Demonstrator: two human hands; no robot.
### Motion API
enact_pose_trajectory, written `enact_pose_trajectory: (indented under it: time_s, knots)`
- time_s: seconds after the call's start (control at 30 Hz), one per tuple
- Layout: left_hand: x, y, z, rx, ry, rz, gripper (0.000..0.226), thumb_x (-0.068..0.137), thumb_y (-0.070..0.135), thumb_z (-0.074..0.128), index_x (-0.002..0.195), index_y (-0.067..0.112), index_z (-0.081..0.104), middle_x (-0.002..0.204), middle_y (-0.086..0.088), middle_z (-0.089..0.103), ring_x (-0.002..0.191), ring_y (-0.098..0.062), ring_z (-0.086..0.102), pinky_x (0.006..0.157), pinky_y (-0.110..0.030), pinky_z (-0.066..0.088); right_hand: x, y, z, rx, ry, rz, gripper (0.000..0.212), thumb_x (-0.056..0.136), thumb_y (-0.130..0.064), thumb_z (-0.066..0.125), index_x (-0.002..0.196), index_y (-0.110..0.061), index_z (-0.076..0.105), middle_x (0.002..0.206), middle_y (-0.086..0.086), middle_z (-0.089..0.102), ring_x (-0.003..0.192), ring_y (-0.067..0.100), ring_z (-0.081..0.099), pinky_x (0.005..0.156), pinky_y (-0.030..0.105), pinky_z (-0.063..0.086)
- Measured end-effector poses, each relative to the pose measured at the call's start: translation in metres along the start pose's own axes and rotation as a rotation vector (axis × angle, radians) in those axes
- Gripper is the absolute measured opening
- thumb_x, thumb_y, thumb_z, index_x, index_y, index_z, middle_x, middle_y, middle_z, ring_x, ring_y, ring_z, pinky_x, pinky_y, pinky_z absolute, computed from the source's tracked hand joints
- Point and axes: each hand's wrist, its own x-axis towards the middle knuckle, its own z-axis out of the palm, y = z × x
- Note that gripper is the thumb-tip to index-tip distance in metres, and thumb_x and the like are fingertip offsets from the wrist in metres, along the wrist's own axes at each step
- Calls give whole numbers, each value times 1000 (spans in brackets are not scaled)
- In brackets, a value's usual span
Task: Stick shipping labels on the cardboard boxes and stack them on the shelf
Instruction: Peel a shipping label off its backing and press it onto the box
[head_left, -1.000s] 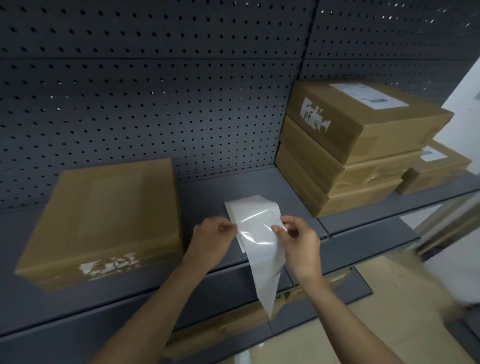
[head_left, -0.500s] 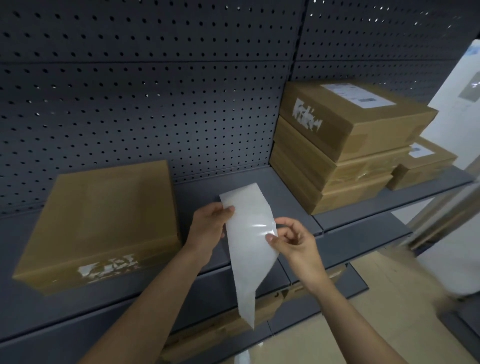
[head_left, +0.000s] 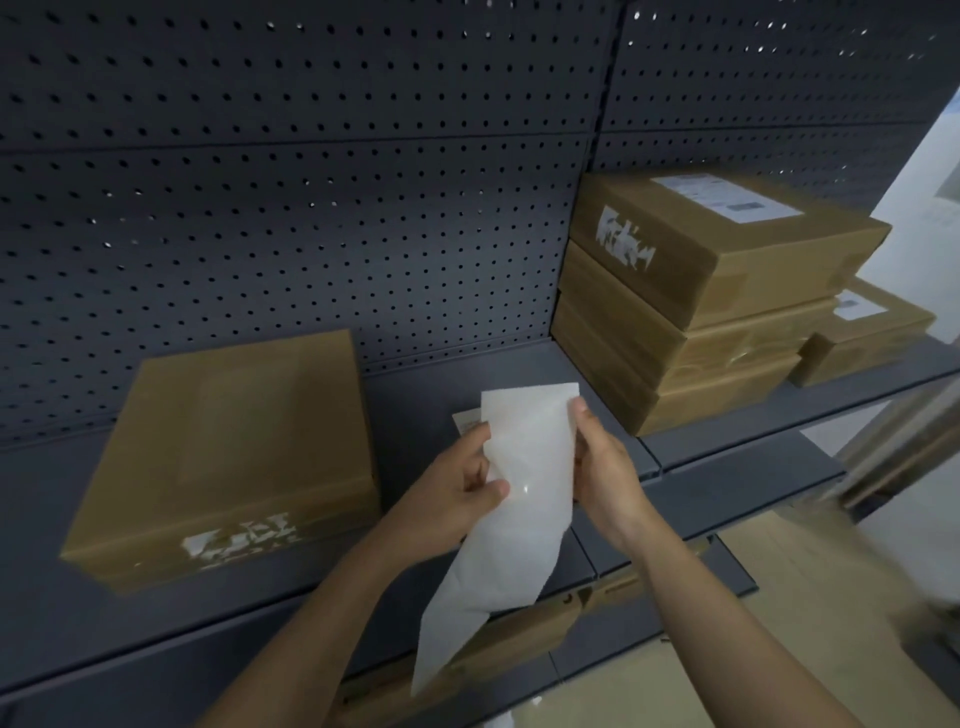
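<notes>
Both hands have shifted up the label strip (head_left: 524, 499), left hand (head_left: 457, 493) and right hand (head_left: 602, 478) fingers pinching its edges to peel a label free, likely for the unlabelled cardboard box (head_left: 234, 452) on the shelf (head_left: 415, 384).

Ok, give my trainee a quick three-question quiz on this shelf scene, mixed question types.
1. True or false: the lone box on the left of the shelf already carries a shipping label on top.
2. What do the left hand and right hand hold between them?
3. How many boxes make up the stack on the right: A two, B three, C five?

Key: 1 false; 2 a white label strip; 3 B.
</notes>
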Motion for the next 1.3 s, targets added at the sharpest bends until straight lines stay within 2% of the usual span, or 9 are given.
enact_pose_trajectory:
  time_s: [0.1,0.17,0.37,0.53,0.63,0.8,1.03,1.17,1.3]
  knots:
    - [-10,-2,-2,-8,-61,-17,42,92,31,60,133,38,49,116,-23,64,110,-37,63,98,-60,48,6,-11,7,15,30,-5,76,82,-71,55,112,-3,70,115,21,69,111,38,65,103,55,46]
    - [-14,-2,-4,-26,-85,-44,42,94,24,60,134,32,51,118,-12,68,112,-27,65,100,-56,48,7,-15,9,0,40,-32,79,79,-72,62,106,2,69,111,25,68,106,42,65,99,52,46]
    - [-22,-4,-4,-67,-133,-96,42,92,21,62,133,26,52,123,4,68,116,-14,64,102,-50,49,5,-18,16,-8,-47,-107,23,94,-25,64,92,-3,70,88,15,68,82,28,61,76,37,49]
    - [-26,-4,-10,-118,-118,-79,40,91,19,65,130,24,58,124,4,68,117,-13,63,100,-43,51,-1,-16,19,-32,-72,-164,14,95,-16,62,87,-8,71,88,15,67,81,26,60,76,38,47]
    - [-26,0,-12,-254,4,-90,30,96,19,61,126,18,61,119,0,71,110,-15,67,90,-33,55,-3,-12,18,-35,-54,-172,16,95,-12,60,87,-9,73,92,15,69,86,27,61,78,38,48]
    - [-18,0,-11,-464,291,-191,21,96,18,61,112,6,67,109,-8,74,99,-23,72,89,-36,58,-8,-1,13,-70,-15,-134,16,95,-16,62,91,-2,70,87,18,66,82,30,58,74,45,43]
    - [-18,-3,-6,-414,395,-177,13,90,6,67,103,5,70,99,-6,76,94,-20,73,80,-30,60,-17,5,14,-177,74,-68,14,93,-17,67,100,-6,71,83,16,69,78,24,66,74,50,56]
    - [-19,-5,-3,-311,424,-154,12,88,8,70,99,2,71,94,-8,76,86,-14,73,73,-25,60,-19,7,16,-489,181,-273,32,86,-19,75,117,-15,65,96,-6,64,90,5,63,84,29,53]
    - [-20,-4,-1,-284,422,-106,8,88,6,70,92,0,72,87,-10,75,74,-7,70,66,-20,58,-29,-1,22,-830,56,-568,21,88,-23,73,110,-24,72,111,-11,59,108,-1,54,96,14,40]
